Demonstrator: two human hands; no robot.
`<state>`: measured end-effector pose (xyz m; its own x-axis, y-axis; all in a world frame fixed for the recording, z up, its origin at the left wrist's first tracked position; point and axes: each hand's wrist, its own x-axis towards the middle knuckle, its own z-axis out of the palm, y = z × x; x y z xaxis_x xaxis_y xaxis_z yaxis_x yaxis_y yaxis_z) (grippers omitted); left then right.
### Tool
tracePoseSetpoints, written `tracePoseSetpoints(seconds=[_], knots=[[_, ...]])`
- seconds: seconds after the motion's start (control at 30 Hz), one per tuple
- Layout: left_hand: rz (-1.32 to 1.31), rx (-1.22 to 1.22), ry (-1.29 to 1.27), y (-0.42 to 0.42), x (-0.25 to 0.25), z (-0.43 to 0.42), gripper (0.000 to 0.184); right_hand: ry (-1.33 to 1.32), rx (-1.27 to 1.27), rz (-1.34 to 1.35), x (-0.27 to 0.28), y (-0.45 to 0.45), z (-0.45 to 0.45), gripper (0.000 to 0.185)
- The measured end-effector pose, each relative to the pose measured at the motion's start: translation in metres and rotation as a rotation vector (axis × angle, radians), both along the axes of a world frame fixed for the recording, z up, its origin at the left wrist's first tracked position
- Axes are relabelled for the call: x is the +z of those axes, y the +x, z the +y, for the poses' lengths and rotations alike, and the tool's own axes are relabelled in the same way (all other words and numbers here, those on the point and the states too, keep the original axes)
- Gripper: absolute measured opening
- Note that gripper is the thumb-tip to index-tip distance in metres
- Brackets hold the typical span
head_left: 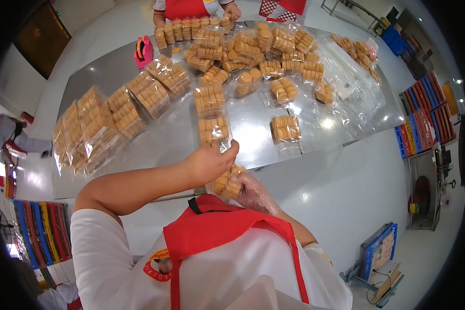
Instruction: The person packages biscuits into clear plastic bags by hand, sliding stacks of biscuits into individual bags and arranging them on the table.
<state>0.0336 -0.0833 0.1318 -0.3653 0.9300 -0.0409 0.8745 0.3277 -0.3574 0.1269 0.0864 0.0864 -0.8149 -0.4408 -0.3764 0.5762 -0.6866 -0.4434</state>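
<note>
As viewed from my position in the room, the right grip is closed on a clear bag of round biscuits. The bag is located to the left of this grip, in front of the red apron. Clear film shows over the right grip and its wrist. The left grip is curled, positioned just above and ahead of the held bag; whether it pinches anything, I cannot tell.

Directly ahead of the left grip, one filled bag lies on the metal table, with a second filled bag in line beyond it. Ahead and to the right of both grips lies a separate filled bag. To the left of the left grip, a slanting row of filled bags extends away toward a pink tape dispenser. Farther ahead of the grips is a heap of bagged biscuits; loose clear film lies to its right. A co-worker stands at the far edge.
</note>
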Motion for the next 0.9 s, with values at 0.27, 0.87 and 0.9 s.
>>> tracePoseSetpoints(seconds=[0.27, 0.87, 0.9], knots=[[-0.268, 0.023, -0.077, -0.004, 0.039, 0.028, 0.055, -0.223, -0.447, 0.026, -0.016, -0.009, -0.004, 0.052], [-0.313, -0.026, 0.208, 0.025, 0.036, 0.068, 0.041, 0.139, -0.380, 0.308, 0.002, -0.018, 0.001, 0.045], [-0.310, -0.014, 0.219, 0.025, 0.033, 0.068, 0.041, 0.138, -0.366, 0.311, 0.000, -0.017, 0.002, 0.045]])
